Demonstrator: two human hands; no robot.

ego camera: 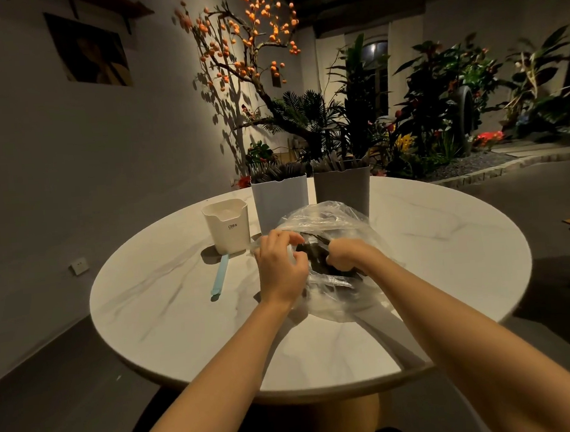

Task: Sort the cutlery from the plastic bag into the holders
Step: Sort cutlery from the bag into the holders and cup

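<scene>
Head view is showing the bag (326,246) sitting at the middle of the desk (169,311), its mouth turned toward the near side. The left hand (282,266) is curling its fingers (293,240) over the bag's left lip, pinching the plastic and holding the mouth apart. The right hand (347,257) is reaching in from the right and gripping dark cutlery (314,249); its fingertips are hidden behind the pieces. The cutlery is lying with its long axis running near-right to far-left, so the right hand is the nearer one. Two grey holders (281,202), already bristling with dark cutlery, are standing just beyond the bag, with a white holder (229,228) to their left.
</scene>
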